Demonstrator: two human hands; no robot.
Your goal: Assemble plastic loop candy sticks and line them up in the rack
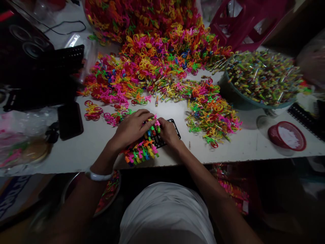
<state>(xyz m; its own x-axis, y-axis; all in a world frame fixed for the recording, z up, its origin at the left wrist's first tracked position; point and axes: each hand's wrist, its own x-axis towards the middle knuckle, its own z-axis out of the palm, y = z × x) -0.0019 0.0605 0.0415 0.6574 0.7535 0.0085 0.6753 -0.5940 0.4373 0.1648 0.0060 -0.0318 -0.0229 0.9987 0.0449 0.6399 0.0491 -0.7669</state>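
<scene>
A black plastic grid rack [172, 126] lies on the white table [88, 149] near its front edge, half filled with upright bright plastic toy pieces [142, 150] in pink, green, orange and blue. My left hand [132, 128] rests over the rack's top left, fingers curled onto the pieces. My right hand [169, 133] sits on the rack's middle, fingers pinched at a small coloured piece [156, 124] where both hands meet. A white bangle [98, 175] circles my left wrist.
Large heaps of loose coloured plastic rings [157, 57] cover the table's far half, with a smaller heap [212, 113] to the right. A teal basin [236, 96] of small tubes stands at right, a red basket [288, 135] near it. A black phone [69, 120] and speaker [22, 44] lie left.
</scene>
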